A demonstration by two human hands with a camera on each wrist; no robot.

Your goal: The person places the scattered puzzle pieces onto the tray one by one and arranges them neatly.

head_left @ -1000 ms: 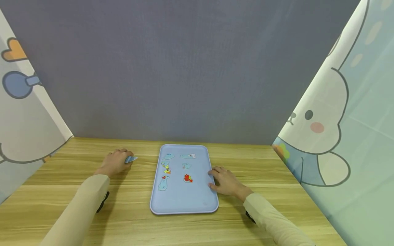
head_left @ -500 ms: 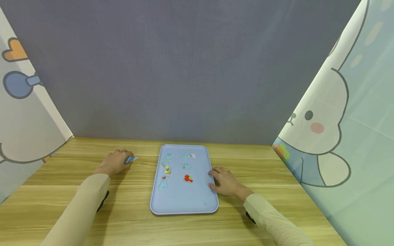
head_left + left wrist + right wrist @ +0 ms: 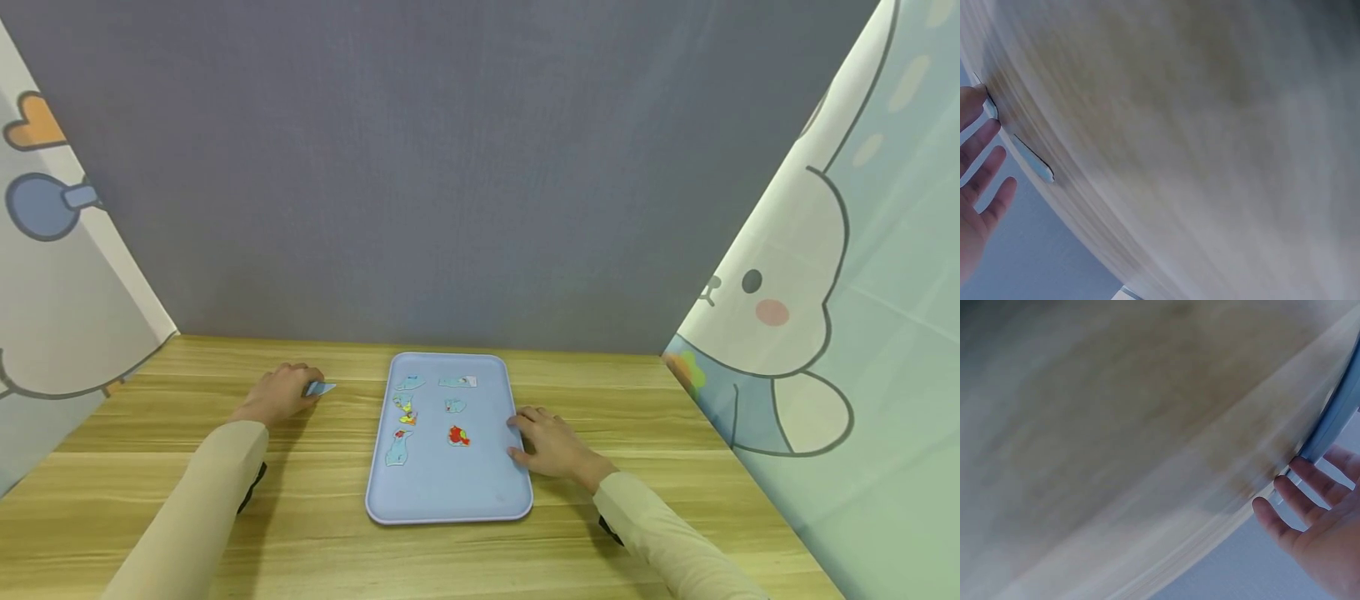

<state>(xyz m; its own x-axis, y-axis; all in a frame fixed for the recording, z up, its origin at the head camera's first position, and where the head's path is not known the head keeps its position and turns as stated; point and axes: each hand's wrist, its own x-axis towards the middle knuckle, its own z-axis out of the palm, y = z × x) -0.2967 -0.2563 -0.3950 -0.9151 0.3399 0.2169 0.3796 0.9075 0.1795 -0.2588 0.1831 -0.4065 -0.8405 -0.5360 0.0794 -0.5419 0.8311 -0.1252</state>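
Note:
In the head view my left hand (image 3: 279, 394) is low over the table to the left of the tray, with a light-blue puzzle piece (image 3: 320, 388) at its fingertips. The left wrist view has thumb and forefinger pinching a thin piece (image 3: 990, 107), while another light-blue piece (image 3: 1034, 159) lies on the wood beside the fingers. My right hand (image 3: 551, 443) rests at the right rim of the pale-blue tray (image 3: 450, 496), fingers spread and touching the edge. On the tray lie several irregular picture pieces, among them a red one (image 3: 458, 436) and a long blue one (image 3: 398, 447).
The wood-grain table (image 3: 322, 542) extends around the tray. A grey cloth wall (image 3: 420, 175) rises behind it. Printed cartoon panels stand on the left (image 3: 67, 317) and right (image 3: 795, 333).
The light-blue piece at my left fingertips has tipped slightly, and more of its pale face shows. My right hand, the tray and the pieces on it stay where they were.

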